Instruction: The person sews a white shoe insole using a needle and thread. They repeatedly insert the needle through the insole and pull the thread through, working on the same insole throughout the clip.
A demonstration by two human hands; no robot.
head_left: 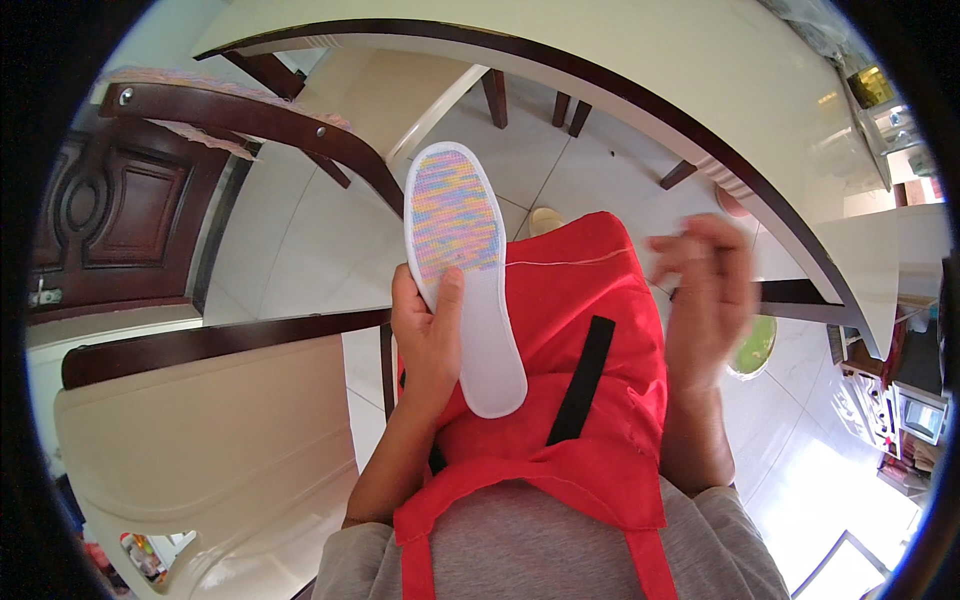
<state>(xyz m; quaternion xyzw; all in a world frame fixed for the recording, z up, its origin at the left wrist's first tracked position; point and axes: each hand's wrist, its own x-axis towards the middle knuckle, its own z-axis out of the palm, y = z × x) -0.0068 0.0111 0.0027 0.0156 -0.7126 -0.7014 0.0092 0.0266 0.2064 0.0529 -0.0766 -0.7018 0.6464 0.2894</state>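
My left hand (pixel 431 330) grips a white-edged shoe insole (pixel 491 352), its thumb pressed on the face near the middle. Multicoloured stitches (pixel 457 206) in pink, yellow, blue and purple cover the wider upper part. The lower part is plain white mesh. From the right edge of the stitching a thin pale thread (pixel 566 262) runs to the right towards the fingertips of my right hand (pixel 709 292), which is raised and blurred. The thread stretches through the air to those fingers; blur hides whether a needle is there. Below the insole lies my red apron (pixel 600 277) with a black strip (pixel 583 379).
Strands of pastel yarn (pixel 202 84) drape over a dark wooden chair arm (pixel 225 112) at upper left. A cream table (pixel 675 45) with a dark edge curves across the top and right. A cream chair (pixel 217 427) stands at left. A green round object (pixel 754 346) is beyond my right hand.
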